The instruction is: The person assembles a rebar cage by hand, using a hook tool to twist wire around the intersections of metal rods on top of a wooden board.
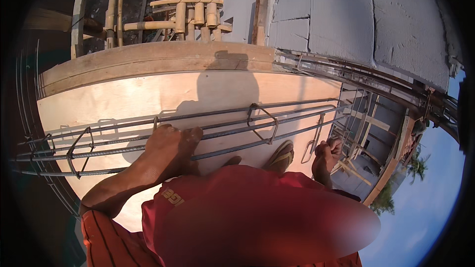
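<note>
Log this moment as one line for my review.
left hand: closed on rebar cage | right hand: fingers curled, near cage's right end, contents unclear | cage: over plywood

left fingers (166,132) curled; right fingers (335,145) bunched

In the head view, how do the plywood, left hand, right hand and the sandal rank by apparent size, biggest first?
1. Plywood
2. Left hand
3. Sandal and right hand: too alike to rank.
</note>
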A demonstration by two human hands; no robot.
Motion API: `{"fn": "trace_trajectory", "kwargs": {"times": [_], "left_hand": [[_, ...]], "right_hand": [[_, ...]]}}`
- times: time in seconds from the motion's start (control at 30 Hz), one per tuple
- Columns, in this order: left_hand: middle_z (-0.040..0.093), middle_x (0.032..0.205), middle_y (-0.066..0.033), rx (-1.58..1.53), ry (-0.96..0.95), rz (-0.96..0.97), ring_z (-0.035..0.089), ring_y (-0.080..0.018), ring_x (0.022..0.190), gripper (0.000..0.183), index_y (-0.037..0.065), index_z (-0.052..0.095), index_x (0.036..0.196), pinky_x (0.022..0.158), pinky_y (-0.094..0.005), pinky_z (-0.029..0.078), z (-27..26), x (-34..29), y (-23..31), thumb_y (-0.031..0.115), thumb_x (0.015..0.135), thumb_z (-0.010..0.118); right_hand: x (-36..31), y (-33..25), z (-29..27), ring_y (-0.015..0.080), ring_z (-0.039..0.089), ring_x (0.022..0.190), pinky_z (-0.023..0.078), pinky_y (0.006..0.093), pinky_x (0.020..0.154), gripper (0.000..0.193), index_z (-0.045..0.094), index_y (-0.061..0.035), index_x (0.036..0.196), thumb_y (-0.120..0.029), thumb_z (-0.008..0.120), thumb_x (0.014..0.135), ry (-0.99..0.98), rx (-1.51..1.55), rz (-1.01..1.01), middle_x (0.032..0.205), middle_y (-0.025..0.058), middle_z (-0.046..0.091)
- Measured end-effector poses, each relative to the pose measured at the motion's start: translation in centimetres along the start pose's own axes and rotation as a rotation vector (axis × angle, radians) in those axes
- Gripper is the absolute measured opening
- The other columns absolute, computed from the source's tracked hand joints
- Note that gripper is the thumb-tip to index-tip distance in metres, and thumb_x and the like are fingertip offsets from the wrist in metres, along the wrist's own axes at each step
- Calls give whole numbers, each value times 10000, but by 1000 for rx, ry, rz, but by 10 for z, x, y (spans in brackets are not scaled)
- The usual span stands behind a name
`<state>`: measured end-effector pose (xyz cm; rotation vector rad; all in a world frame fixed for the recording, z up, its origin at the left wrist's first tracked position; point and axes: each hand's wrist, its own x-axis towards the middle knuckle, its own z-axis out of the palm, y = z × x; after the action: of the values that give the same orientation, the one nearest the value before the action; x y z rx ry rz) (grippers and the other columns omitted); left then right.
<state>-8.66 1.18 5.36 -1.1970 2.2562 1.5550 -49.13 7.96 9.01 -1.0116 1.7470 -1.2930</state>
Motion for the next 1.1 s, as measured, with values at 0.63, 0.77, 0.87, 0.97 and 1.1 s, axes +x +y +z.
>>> {"fn": "trace_trajectory", "kwargs": {"times": [0.63,0.77,0.87,0.97,1.1], "left_hand": [[629,1049,-65,319,275,-77,570,-232,1072,688,122,551,1176,999,-421,382,22,-6,3,375,597,823],[557,1194,-74,255,406,-205,477,-248,1189,837,153,502,1279,1022,-461,340,9,-39,9,276,537,870],[548,1218,-78,391,388,-410,475,-265,1206,931,194,433,1345,1021,-467,339,-12,-73,9,290,529,872],[548,1228,-85,261,367,-424,501,-290,1184,989,213,373,1391,1031,-460,343,4,-92,3,316,537,861],[565,1213,-110,374,308,-479,526,-317,1156,865,194,355,1391,1004,-438,379,21,-91,-4,149,627,757]], "right_hand": [[49,-27,91,164,564,636,442,276,568,187,488,-55,805,31,646,756,-917,-377,-127,738,65,534],[79,-27,93,311,573,951,438,401,833,483,599,-52,1048,-113,784,606,-1027,-749,-517,1014,115,615],[107,-24,67,338,538,1070,425,434,905,831,543,-52,1175,-154,886,425,-1065,-885,-487,1137,139,588],[121,-22,29,352,529,1085,414,440,930,987,514,-47,1233,-180,910,338,-1135,-1024,-394,1167,152,577],[133,-8,3,336,564,999,419,422,878,962,532,-62,1215,-136,900,329,-1229,-1089,-364,1084,139,611]]}}
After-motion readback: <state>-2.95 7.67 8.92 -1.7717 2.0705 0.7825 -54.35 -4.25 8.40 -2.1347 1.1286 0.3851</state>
